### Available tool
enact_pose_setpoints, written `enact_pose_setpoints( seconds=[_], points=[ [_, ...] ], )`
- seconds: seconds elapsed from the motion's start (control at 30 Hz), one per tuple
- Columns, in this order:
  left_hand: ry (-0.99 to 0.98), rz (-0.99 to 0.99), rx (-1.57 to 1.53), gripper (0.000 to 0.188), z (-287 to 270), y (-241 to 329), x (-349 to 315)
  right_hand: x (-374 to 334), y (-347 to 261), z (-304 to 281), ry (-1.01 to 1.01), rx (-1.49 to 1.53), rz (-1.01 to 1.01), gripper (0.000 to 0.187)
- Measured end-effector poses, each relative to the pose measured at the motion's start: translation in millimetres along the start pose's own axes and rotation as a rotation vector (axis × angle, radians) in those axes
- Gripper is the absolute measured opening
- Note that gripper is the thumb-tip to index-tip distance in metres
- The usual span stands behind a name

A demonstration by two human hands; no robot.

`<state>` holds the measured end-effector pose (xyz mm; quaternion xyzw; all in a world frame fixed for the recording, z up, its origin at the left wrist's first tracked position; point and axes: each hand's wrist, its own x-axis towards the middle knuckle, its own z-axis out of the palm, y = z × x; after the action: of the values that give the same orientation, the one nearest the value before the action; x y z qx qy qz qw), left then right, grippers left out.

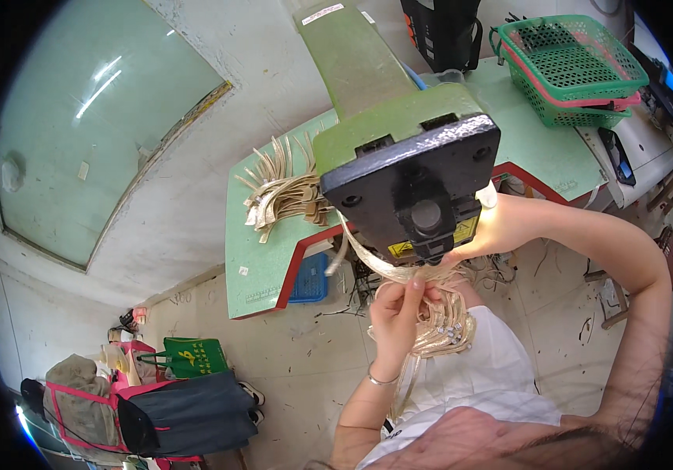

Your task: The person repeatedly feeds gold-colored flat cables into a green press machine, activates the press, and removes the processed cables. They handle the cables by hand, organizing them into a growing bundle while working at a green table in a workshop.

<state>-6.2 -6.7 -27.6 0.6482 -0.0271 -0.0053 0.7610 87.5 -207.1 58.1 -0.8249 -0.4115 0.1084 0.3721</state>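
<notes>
My left hand [398,315] is closed in a pinch on a shiny pale-gold strap [364,254], just below the black head [411,184] of a green machine [352,63]. The strap runs up to the left past the machine head. My right hand [501,227] reaches in from the right beside the head's lower corner; the head hides part of it, and its grip cannot be made out. A bundle of similar gold straps [442,333] with small light ends hangs beneath my left hand, over my lap.
More gold straps [289,192] lie piled on the green, red-edged table [246,266] at left. A blue basket [311,280] stands below. Stacked green and pink baskets [571,66] and a phone [617,157] are at far right. Bags and clothing [188,411] sit at lower left.
</notes>
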Motion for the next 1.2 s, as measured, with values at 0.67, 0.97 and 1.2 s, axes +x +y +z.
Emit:
enact_pose_setpoints(
  seconds=[0.67, 0.97, 1.2],
  points=[
    [-0.4, 0.147, 0.308, 0.013, -8.4, 18.6, 8.4, -46.0, -23.4, 41.9, -0.101, 0.54, 0.482, 0.03],
    [-0.133, -0.102, 0.0, 0.018, 12.5, 20.5, 12.0, -66.7, -9.4, 30.2, 0.139, 1.102, 0.598, 0.027],
    [0.0, -0.058, -0.036, 0.018, 6.3, 17.9, 0.4, -47.8, -20.1, 30.2, 0.153, 0.901, 0.546, 0.017]
  ],
)
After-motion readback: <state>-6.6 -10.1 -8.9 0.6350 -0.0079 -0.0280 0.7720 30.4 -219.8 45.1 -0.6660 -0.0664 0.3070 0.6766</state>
